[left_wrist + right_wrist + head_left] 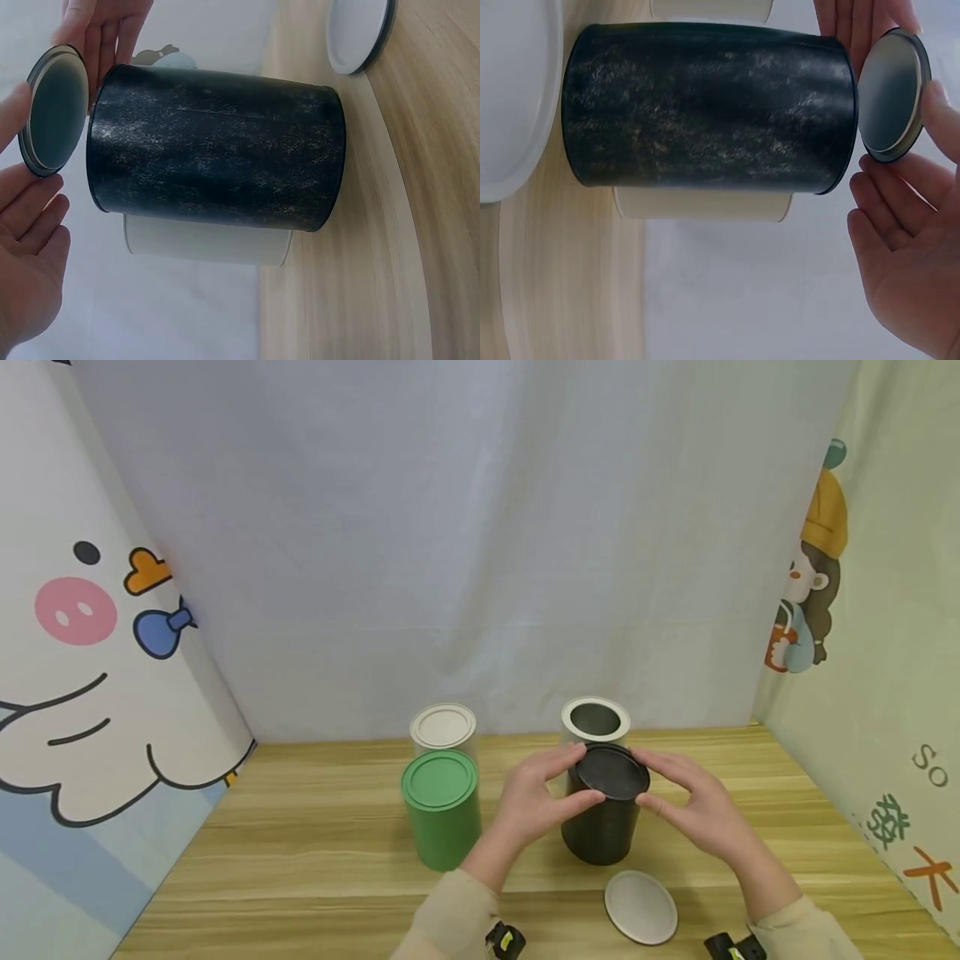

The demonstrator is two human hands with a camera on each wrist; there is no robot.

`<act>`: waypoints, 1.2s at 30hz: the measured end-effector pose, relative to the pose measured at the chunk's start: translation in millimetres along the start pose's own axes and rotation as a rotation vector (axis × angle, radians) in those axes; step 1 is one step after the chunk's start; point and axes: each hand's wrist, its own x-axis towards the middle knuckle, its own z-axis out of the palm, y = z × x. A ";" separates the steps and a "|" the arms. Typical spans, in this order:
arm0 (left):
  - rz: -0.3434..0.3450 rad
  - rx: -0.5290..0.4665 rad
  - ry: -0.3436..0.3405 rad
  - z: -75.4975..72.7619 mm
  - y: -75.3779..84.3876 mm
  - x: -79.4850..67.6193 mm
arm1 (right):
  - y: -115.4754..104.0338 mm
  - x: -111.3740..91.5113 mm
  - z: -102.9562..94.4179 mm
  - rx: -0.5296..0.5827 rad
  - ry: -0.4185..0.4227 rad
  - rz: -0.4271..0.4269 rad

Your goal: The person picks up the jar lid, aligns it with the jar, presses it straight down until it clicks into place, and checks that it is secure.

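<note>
Both hands hold a black round lid (612,772) by its rim, one from each side. Thumb and fingers of my left hand (534,789) pinch its left edge; those of my right hand (701,806) pinch its right edge. Just below stands an upright black can (597,837), its side mottled with pale scuffs in the wrist views. In the left wrist view the lid (58,112) tilts at the can's top end, its pale underside showing. The right wrist view shows the lid (891,94) with a gap to the can's rim along part of its edge.
A white can (567,720) with an open top stands behind the black one. To the left, a green can (442,827) with its lid on stands before a lidded white can (442,727). A white lid (641,907) lies flat near the front. Cloth (487,527) hangs behind the table.
</note>
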 end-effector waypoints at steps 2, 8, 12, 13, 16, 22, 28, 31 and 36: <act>0.007 0.027 -0.011 1.5 -0.2 2.8 | 2.9 0.4 -1.3 -0.003 -0.014 0.001; 0.010 0.133 -0.073 2.6 -1.8 11.6 | 12.8 2.3 -1.5 -0.038 -0.037 0.010; -0.008 0.169 -0.113 2.6 -3.7 15.2 | 16.9 4.5 -1.2 -0.063 -0.058 0.013; -0.015 0.168 -0.121 2.6 -4.3 15.7 | 17.6 5.1 -1.2 -0.067 -0.063 0.011; -0.022 0.188 -0.137 2.9 -6.5 16.9 | 19.0 7.2 -0.9 -0.071 -0.080 0.007; -0.025 0.221 -0.161 4.9 -11.7 18.6 | 20.8 9.5 1.0 -0.080 -0.104 0.010; -0.086 0.206 -0.202 5.5 -12.6 20.4 | 21.0 8.5 1.8 -0.080 -0.125 0.052; -0.108 0.204 -0.215 5.6 -12.4 21.2 | 20.5 8.4 1.4 -0.082 -0.128 0.056; -0.123 0.209 -0.219 5.4 -10.9 22.1 | 19.5 8.4 0.6 -0.091 -0.129 0.047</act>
